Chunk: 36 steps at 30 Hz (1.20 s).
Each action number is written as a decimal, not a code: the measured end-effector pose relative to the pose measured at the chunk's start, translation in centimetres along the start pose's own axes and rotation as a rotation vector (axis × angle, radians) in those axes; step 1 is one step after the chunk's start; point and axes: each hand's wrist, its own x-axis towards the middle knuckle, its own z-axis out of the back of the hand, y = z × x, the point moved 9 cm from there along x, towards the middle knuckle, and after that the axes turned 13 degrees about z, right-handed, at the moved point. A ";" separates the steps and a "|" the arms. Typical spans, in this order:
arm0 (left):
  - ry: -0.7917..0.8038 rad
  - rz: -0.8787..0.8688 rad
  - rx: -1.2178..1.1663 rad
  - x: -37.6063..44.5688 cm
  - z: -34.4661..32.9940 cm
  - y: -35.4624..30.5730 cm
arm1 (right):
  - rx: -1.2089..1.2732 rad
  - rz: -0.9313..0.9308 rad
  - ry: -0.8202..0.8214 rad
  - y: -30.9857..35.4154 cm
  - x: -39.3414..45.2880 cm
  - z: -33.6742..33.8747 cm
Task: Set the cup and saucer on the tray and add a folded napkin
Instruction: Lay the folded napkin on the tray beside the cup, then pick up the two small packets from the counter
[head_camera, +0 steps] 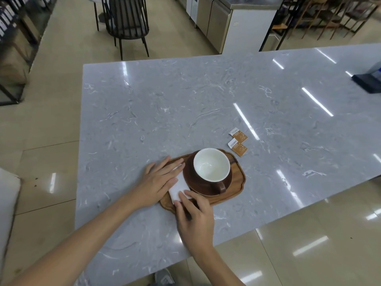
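Note:
A wooden tray (239,178) lies on the grey marble table near its front edge. On it stands a brown saucer (188,178) with a brown cup (211,166), white inside and empty, handle toward me. Left of the saucer, on the tray, lies a white folded napkin (179,187). My left hand (159,180) rests flat on the napkin's left part, fingers spread. My right hand (194,215) has its fingertips pressed on the napkin's near corner. Both hands hide much of the napkin.
Two brown and white sugar packets (238,142) lie on the table just behind the tray to the right. A dark object (368,79) sits at the table's far right edge. A black chair (125,23) and a steel counter (233,21) stand beyond the table.

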 end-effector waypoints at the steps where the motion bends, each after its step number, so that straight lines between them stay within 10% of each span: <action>1: 0.001 -0.003 -0.001 0.0 0.1 0.0 | -0.005 0.000 0.004 0.0 0.0 0.0; 13: -0.121 0.070 -0.349 0.6 5.2 -1.1 | 0.234 0.139 -0.059 1.4 3.5 7.9; 22: -0.138 0.234 -0.621 5.4 8.8 -5.8 | 0.292 -0.186 -0.098 -9.4 10.7 15.2; 36: 0.005 0.491 -0.522 15.3 3.6 -11.8 | 0.030 -0.257 0.540 -24.7 17.5 7.5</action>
